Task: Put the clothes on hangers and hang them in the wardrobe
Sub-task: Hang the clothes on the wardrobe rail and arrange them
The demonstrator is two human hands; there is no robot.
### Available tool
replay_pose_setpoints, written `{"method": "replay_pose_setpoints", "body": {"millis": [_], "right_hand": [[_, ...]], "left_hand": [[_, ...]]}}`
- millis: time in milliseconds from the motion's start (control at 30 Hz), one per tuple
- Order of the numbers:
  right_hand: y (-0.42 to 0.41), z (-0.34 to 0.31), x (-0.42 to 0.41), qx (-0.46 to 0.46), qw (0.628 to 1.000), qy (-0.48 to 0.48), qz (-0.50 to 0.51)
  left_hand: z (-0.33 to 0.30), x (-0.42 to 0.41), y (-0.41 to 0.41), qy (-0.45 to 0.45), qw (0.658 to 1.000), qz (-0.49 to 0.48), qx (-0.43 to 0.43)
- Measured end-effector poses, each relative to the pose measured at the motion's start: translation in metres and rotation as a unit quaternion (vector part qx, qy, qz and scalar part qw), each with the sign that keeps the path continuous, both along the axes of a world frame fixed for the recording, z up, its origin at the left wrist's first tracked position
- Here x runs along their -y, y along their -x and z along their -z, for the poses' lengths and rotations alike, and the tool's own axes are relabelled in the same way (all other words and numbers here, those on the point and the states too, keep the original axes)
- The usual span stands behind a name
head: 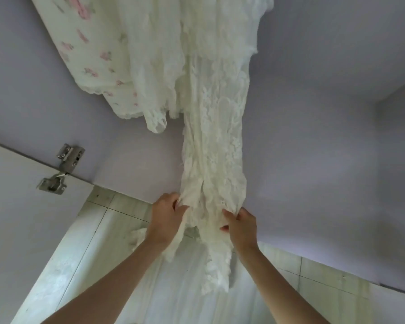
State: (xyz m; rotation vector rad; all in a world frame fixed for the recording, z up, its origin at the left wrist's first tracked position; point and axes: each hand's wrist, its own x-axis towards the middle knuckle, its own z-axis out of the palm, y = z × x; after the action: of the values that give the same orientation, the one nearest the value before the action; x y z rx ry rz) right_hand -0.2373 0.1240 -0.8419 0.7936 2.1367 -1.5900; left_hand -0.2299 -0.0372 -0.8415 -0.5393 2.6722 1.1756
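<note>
- A long cream-white lace garment (pixel 216 141) hangs down the middle of the pale lilac wardrobe interior (pixel 313 113); its top runs out of view, so I cannot see what it hangs from.
- My left hand (pixel 165 220) holds the lace garment's lower left edge, fingers (pixel 179 206) curled into the fabric and clamped on a bunched fold.
- My right hand (pixel 241 226) grips the lower right edge of the same garment, thumb and fingers pinched closed on the lace (the fingertips sink partly into the folds, so I cannot tell how each one lies).
- Between my two hands the lace is gathered tight, and a loose tail of it dangles below them, in front of my forearms.
- Up and to the left of the lace garment hangs a white fabric printed with small pink flowers (pixel 91 54), its scalloped hem slanting down toward the lace and touching or overlapping the sheer cream layers beside it.
- Well to the left of the lace garment, a silver metal hinge (pixel 61 169) joins the wardrobe side panel to a white wardrobe door (pixel 21 218).
- Below the lace garment, past the wardrobe's bottom edge, lies a pale tiled floor (pixel 325 281).
- More white cloth (pixel 173 288) lies below the garment's tail, between my forearms.
</note>
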Motion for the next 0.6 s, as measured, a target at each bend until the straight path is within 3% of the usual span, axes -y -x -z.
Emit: {"method": "replay_pose_setpoints", "body": {"millis": [100,233,333,433,533,600], "right_hand": [[0.034,-0.051,0.01,-0.046,0.984,0.15,0.081],[0.083,-0.131,0.027,-0.173,0.953,0.224,0.107],[0.098,-0.16,0.033,-0.193,0.965,0.178,0.023],[0.089,-0.163,0.031,-0.088,0.989,0.071,-0.092],[0.061,-0.174,0.021,-0.065,0.976,-0.045,-0.2],[0.039,-0.19,0.015,-0.089,0.949,-0.113,-0.281]], "left_hand": [[-0.059,0.008,0.042,-0.114,0.981,-0.152,-0.035],[-0.136,0.013,0.09,-0.194,0.936,-0.244,-0.166],[-0.152,0.01,0.09,-0.154,0.964,-0.165,-0.139],[-0.141,0.011,0.067,-0.104,0.994,-0.009,-0.039],[-0.152,0.017,0.034,-0.011,0.998,0.059,-0.034],[-0.168,0.024,0.011,0.061,0.991,0.115,-0.025]]}}
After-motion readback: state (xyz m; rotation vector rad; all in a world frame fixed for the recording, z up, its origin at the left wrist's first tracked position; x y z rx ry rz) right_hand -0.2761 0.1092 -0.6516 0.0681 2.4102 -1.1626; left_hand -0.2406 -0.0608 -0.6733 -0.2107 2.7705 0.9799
